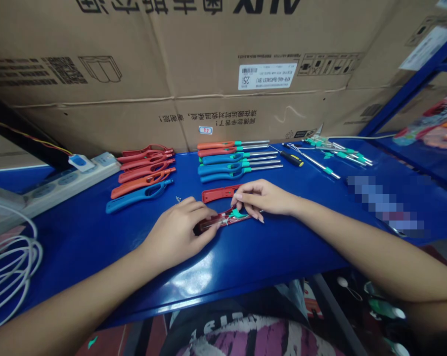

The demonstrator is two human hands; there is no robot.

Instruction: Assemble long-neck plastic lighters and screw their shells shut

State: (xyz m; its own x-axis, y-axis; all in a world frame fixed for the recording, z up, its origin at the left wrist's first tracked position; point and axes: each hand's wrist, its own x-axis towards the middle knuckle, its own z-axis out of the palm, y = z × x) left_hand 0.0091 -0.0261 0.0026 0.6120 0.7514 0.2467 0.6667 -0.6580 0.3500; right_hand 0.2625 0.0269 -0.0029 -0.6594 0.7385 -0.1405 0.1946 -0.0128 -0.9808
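An opened red lighter body point(227, 218) lies on the blue table, with a dark reddish tank, thin wires and a green piece inside it. My left hand point(182, 228) holds its left end between thumb and fingers. Over its right end is my right hand point(260, 199), fingers bent and pressed near the green piece; what lies between the fingertips is too small to tell. Just behind sits a loose red shell half point(219, 193), partly hidden by my right hand.
Red, orange and blue handles point(142, 195) lie back left, beside a power strip point(60, 185). Lighters with metal tubes point(223, 169) lie behind my hands. A screwdriver point(292, 157) and green-tipped tubes point(338, 151) lie back right. A large cardboard box point(208, 54) stands behind.
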